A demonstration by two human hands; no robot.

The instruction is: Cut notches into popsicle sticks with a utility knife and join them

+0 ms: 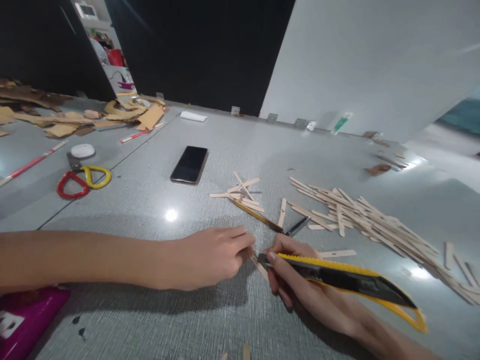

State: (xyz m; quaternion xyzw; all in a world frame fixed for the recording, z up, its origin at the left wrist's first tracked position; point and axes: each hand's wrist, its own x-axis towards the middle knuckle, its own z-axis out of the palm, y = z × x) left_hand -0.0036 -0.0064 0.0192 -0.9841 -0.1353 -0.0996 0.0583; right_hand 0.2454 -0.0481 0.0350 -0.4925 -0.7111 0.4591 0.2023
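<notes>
My right hand (296,275) is closed around a yellow and black utility knife (348,280), its front end pointing left. My left hand (221,257) pinches a wooden craft stick (261,270) against the grey table. The knife's tip is close by the stick, but I cannot tell whether the blade touches it. Just beyond my hands lie a slim gold-coloured tool (257,214) and a dark pen (298,226). Past the gold tool is a small cluster of craft sticks (243,189). To the right spreads a large pile of craft sticks (367,220).
A phone (189,165) lies beyond my left arm. Scissors (84,180) with red and yellow handles sit at left, beside a white rounded object (83,151). Brown scraps (127,112) are heaped at the back left. A purple packet (41,320) occupies the near left corner.
</notes>
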